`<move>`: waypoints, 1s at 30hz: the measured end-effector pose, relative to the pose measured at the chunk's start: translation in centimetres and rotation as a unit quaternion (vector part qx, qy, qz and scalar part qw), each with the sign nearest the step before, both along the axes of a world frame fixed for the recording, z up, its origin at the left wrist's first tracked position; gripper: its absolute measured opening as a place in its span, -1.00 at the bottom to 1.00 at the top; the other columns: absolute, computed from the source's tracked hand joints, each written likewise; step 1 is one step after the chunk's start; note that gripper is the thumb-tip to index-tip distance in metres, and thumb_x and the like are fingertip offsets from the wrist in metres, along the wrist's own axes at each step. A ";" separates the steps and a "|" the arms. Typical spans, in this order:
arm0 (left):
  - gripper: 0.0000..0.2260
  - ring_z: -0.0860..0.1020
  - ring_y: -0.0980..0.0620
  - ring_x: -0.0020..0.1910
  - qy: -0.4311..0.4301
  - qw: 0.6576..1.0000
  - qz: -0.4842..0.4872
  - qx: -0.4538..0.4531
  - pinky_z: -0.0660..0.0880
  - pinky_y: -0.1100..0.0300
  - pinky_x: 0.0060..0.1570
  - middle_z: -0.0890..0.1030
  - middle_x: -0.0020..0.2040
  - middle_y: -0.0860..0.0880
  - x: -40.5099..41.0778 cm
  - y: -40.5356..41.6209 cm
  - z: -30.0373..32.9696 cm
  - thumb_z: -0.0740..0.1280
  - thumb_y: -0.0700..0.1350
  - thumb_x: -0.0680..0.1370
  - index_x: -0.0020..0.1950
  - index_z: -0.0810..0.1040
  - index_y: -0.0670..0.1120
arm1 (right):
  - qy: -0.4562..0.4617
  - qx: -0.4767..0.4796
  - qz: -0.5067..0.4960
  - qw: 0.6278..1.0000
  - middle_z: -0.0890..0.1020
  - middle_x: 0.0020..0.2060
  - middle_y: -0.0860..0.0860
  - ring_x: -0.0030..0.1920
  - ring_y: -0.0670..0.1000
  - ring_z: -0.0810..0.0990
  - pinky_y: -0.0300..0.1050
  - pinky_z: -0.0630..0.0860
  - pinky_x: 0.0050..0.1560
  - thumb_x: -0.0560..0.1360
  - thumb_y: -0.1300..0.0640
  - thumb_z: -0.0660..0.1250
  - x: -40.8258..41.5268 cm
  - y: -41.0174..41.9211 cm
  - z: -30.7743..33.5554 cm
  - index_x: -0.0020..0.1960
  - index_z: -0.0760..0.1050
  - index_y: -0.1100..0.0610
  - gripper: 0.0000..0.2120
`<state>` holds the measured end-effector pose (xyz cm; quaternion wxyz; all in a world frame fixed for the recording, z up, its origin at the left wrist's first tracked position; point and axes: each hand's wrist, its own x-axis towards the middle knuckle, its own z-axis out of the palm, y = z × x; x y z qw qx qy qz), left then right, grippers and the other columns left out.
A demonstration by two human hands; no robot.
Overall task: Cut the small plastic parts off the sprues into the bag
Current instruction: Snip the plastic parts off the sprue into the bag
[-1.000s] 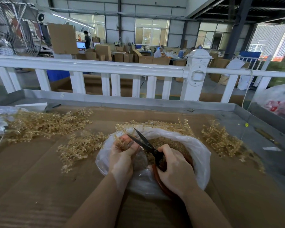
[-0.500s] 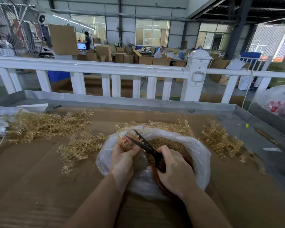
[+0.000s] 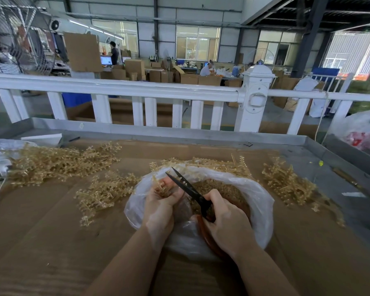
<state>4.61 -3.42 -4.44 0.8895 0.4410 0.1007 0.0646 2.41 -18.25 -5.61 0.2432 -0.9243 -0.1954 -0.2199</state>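
Observation:
A clear plastic bag (image 3: 259,201) lies open in the middle of the cardboard-covered table, lining a red-brown basin and holding a heap of small tan parts (image 3: 224,191). Over its left rim my left hand (image 3: 160,207) grips a tan sprue (image 3: 159,185). My right hand (image 3: 226,221) holds black scissors (image 3: 187,186) by the handles. Their blades point up and left, slightly apart, right beside the sprue.
Piles of tan sprues lie at the far left (image 3: 51,161), just left of the bag (image 3: 104,193), behind it (image 3: 212,163) and to the right (image 3: 286,182). A metal tray rim (image 3: 179,133) and a white railing (image 3: 137,90) bound the far side. A white bag (image 3: 361,131) sits at right.
The scissor blades have narrowed and shifted slightly along the sprue. My left hand has turned the sprue a little. The bag and piles have stayed put.

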 end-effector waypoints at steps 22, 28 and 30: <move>-0.69 0.62 -0.05 -0.18 -0.002 0.999 0.036 0.003 0.61 0.24 -0.24 0.61 -0.08 -0.22 0.1 0.0 -0.3 0.29 -0.52 0.44 0.14 0.49 -0.29 | -0.036 -0.033 -0.032 0.998 0.64 -0.17 -0.08 -0.16 -0.11 0.62 -0.21 0.57 -0.16 0.46 -0.21 0.33 -0.2 0.3 -0.1 0.14 0.43 0.03 -0.60; -0.66 0.60 -0.13 -0.08 -0.003 0.999 0.038 0.019 0.61 0.11 -0.07 0.58 0.02 -0.31 0.1 0.0 -0.4 0.30 -0.52 0.44 0.20 0.47 -0.33 | -0.041 -0.033 -0.027 0.998 0.64 -0.19 -0.09 -0.19 -0.14 0.61 -0.31 0.51 -0.18 0.46 -0.22 0.32 -0.2 0.3 0.0 0.16 0.43 0.03 -0.58; -0.64 0.59 -0.19 -0.04 0.001 0.999 0.037 0.008 0.56 -0.02 0.04 0.57 0.05 -0.35 0.1 0.0 -0.4 0.29 -0.52 0.44 0.21 0.46 -0.35 | -0.040 -0.034 -0.028 0.998 0.64 -0.19 -0.08 -0.20 -0.13 0.61 -0.31 0.50 -0.19 0.46 -0.21 0.34 -0.2 0.2 0.1 0.16 0.44 0.05 -0.59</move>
